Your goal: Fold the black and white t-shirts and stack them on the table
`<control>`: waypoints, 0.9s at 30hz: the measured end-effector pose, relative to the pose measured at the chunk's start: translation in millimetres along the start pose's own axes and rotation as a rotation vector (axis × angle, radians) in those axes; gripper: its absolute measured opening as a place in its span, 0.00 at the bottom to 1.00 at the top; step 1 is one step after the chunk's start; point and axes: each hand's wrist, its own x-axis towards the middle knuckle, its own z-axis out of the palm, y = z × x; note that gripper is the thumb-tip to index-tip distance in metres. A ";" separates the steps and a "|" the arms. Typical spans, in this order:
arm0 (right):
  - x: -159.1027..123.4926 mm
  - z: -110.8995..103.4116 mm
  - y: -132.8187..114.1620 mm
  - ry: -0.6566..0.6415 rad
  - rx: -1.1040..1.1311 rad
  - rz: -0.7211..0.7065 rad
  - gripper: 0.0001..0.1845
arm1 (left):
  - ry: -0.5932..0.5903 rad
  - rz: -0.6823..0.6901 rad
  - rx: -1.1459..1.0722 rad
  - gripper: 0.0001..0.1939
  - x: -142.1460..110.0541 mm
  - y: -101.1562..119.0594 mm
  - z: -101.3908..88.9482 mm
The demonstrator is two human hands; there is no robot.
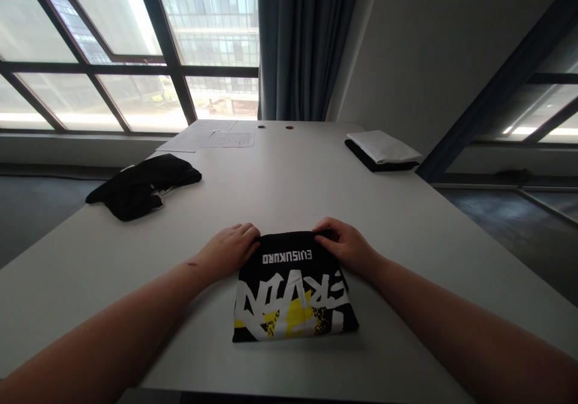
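A black folded T-shirt [293, 295] with white lettering and yellow patches lies flat on the white table in front of me, its print upside down from my side. At its far left corner, my left hand [232, 247] has its fingers curled onto the cloth. My right hand [343, 244] pinches the far right corner between thumb and fingers. Both hands rest low at the tabletop, and the fingertips are partly hidden by the fabric and the hands themselves.
A crumpled black garment [144, 184] lies on the table's left side. Printed papers [212, 136] are at the back left. Folded white cloth [383, 146] sits on folded black cloth [377, 163] near the right edge. Beyond the table [280, 181] hangs a blue curtain [302, 49].
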 end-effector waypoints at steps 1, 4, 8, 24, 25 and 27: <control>0.2 -1.1 -0.9 0.006 -0.001 -0.026 0.10 | -0.003 -0.006 -0.009 0.10 -0.1 0.1 0.0; 0.0 -4.2 -4.7 0.051 -0.007 -0.124 0.08 | -0.010 -0.020 -0.059 0.09 0.3 -0.2 0.5; -0.3 -7.3 -5.6 0.095 0.022 -0.148 0.07 | -0.026 -0.027 -0.175 0.10 0.4 -0.6 1.0; 4.6 -5.0 2.3 0.030 0.291 0.103 0.15 | -0.064 -0.188 -0.290 0.07 0.0 -1.4 -5.4; 4.7 -5.3 2.0 0.022 0.302 0.096 0.15 | -0.025 -0.199 -0.295 0.06 0.8 -2.7 -3.9; 5.3 -6.1 2.0 0.010 0.301 0.069 0.15 | 0.085 -0.223 -0.300 0.05 2.7 -6.3 -2.1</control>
